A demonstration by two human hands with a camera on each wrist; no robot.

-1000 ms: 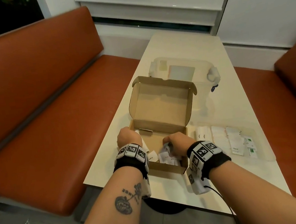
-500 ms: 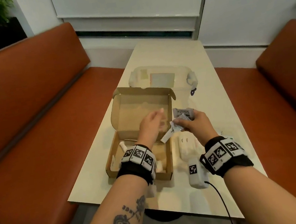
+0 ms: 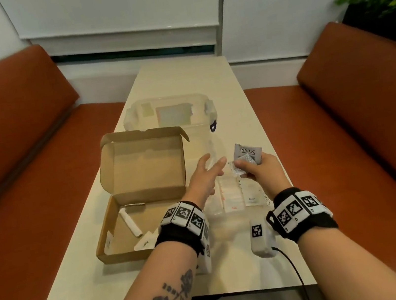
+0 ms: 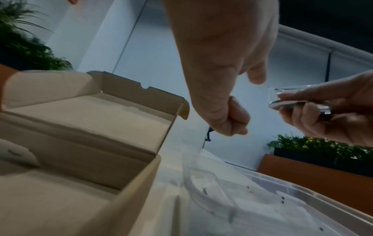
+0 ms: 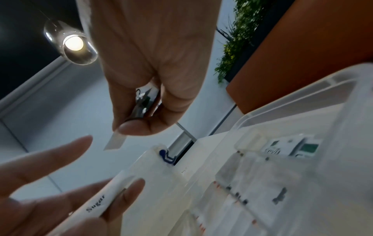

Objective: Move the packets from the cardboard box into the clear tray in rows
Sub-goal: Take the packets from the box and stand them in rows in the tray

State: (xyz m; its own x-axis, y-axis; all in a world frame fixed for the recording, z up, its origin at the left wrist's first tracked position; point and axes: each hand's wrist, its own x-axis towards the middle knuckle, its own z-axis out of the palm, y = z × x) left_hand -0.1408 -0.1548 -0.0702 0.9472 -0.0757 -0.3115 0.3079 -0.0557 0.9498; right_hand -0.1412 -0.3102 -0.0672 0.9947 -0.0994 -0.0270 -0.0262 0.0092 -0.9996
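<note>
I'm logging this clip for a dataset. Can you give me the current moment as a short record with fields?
setting: table between orange benches
cardboard box: lid open, a white stick packet and flat packets left inside
clear tray: right of the box, rows of packets along its near end
right hand: above the tray, grips several packets including a Stevia packet
left hand: reaches toward the right hand, a Sugar stick pinched between two fingers
behind: clear lidded container
</note>
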